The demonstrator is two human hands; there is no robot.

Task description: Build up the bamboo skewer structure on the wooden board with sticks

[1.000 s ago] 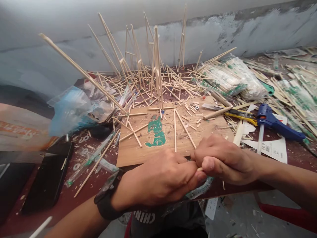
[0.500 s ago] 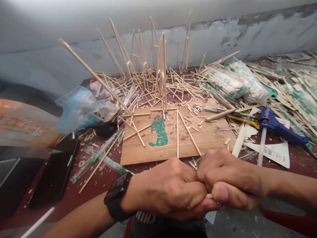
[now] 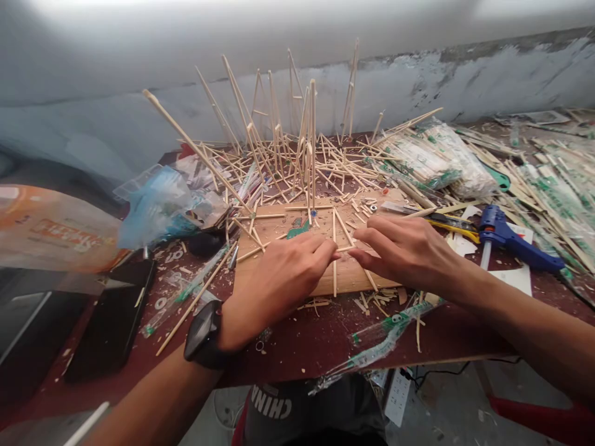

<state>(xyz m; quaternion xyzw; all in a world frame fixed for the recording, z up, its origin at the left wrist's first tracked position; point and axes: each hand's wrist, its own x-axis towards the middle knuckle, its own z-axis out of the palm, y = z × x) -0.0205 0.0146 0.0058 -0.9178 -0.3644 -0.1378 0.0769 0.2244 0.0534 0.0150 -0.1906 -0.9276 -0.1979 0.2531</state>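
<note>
A wooden board (image 3: 297, 279) with a green figure lies on the dark red table. On it two thin sticks meet at the top in a narrow V; the left one (image 3: 334, 279) runs nearly straight toward me. A short stick (image 3: 344, 249) lies across the pair, between my hands. My left hand (image 3: 286, 266), with a black watch on the wrist, pinches its left end. At its right end is my right hand (image 3: 402, 248), thumb and fingers apart, the thumb tip close to the stick. Several tall stick frames (image 3: 312, 142) stand behind the board.
A blue glue gun (image 3: 499, 232) and a yellow cutter (image 3: 453, 228) lie at the right, near bagged sticks (image 3: 432, 152). On the left are a phone (image 3: 111, 322), plastic bags (image 3: 155, 198) and a long stick (image 3: 195, 300). Torn wrappers (image 3: 385, 347) lie near the front edge.
My hands were pressed together over the front edge, gripping a small stick. They have moved forward over the board and apart, and a short stick now spans the V. My right hand has opened.
</note>
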